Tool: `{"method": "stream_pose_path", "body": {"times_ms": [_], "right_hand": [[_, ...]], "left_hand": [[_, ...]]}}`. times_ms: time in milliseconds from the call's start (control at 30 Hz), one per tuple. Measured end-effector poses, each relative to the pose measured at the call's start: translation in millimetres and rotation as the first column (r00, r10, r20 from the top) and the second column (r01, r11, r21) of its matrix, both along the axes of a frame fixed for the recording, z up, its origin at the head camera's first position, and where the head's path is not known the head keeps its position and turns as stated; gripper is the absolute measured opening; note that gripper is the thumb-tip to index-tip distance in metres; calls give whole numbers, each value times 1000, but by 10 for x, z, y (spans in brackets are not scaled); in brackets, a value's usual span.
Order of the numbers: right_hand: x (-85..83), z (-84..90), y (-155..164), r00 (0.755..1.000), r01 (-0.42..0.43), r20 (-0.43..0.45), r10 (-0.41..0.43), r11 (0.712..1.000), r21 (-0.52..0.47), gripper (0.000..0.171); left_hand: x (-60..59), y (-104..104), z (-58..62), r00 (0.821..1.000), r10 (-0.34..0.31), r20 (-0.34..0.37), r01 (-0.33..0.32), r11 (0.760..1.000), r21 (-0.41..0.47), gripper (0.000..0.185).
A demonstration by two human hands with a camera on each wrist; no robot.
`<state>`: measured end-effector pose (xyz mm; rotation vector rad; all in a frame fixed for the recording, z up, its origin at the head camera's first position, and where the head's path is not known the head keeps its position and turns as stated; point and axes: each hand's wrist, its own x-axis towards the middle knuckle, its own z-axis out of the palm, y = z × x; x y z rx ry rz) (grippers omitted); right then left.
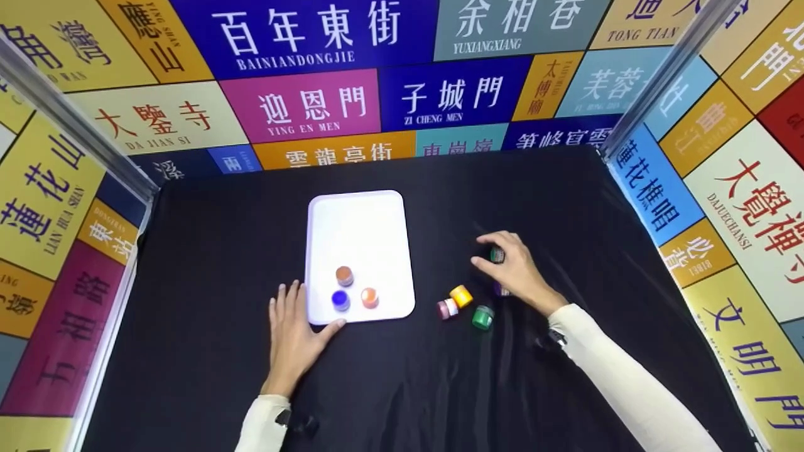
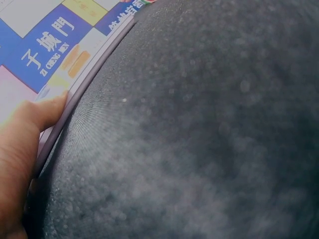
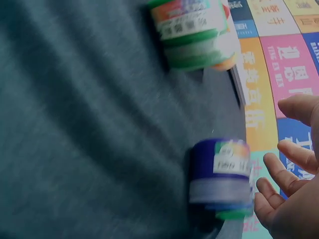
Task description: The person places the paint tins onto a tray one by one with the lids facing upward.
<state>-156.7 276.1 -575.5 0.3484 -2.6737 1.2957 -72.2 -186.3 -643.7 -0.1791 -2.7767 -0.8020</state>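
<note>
Left hand lies flat on the black cloth-covered table, fingers straight, thumb tip touching the near left corner of the white rectangular plastic tray; the left wrist view confirms the thumb against the tray's rim. It holds nothing.

On the tray's near end stand three small round paint pots: brown-lidded pot, blue-lidded pot, orange-lidded pot, close together but apart.

Right hand is to the right of the tray, fingers curled over a small dark pot with a striped label. The head view suggests a pinch; the right wrist view shows the fingers spread just beside a blue pot, so a firm grip cannot be confirmed. A purple pot is partly hidden under the palm.

Loose on the cloth, between hand and tray: yellow-lidded pot and pink-lidded pot lying on their sides and touching, green-lidded pot just near of them.

Recommendation: grip the pot by its sides, lift clear of the neighbours, and set it upright on bare tray surface far of the three already placed, the left thumb steadying the tray
</note>
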Motion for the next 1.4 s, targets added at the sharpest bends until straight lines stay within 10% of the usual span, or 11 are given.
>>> {"method": "stream_pose_path", "body": {"times_ms": [1400], "right_hand": [[-47, -154, 570, 976, 88, 200, -89, 996, 15, 36]], "left_hand": [[1, -4, 4, 1000, -1, 4, 1, 1000, 10, 117]]}}
